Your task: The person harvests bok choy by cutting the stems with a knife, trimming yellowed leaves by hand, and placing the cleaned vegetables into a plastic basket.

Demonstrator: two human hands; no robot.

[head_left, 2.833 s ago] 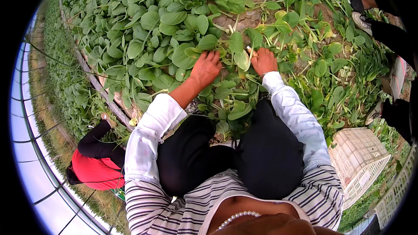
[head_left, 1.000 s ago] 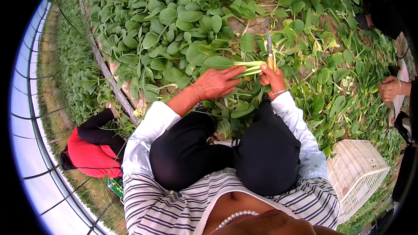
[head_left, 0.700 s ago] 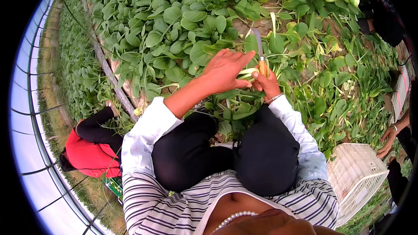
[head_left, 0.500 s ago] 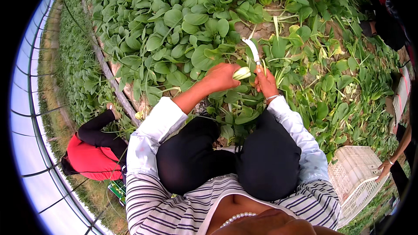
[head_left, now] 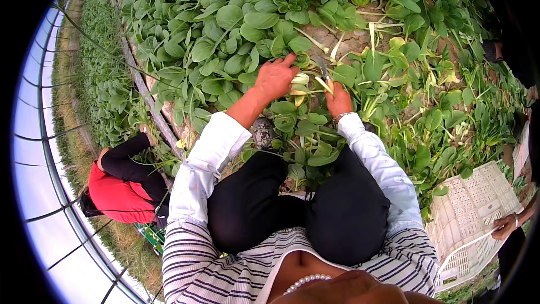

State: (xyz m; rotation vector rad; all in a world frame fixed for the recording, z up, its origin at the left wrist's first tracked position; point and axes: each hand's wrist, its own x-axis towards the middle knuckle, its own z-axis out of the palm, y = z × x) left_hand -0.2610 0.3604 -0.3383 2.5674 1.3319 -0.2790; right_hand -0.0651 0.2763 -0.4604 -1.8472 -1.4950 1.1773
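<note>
My left hand is closed around a head of bok choy, whose pale base pokes out past the fingers toward the right. Just beside it, my right hand grips a small curved knife, its blade pointing up and to the left. A cut pale stalk lies across the fingers of that hand. Dense green bok choy plants grow right in front of and left of my hands. The knife's handle is mostly hidden in my right palm.
Loose, yellowing leaves litter the soil on the right. A white plastic crate stands at the lower right, with another person's hand on its rim. A person in red bends at the left, near a long pole.
My left hand has shifted a little up and left with the bok choy. The knife blade has turned and a cut stalk now shows at my right hand. The white crate has tilted and moved up.
</note>
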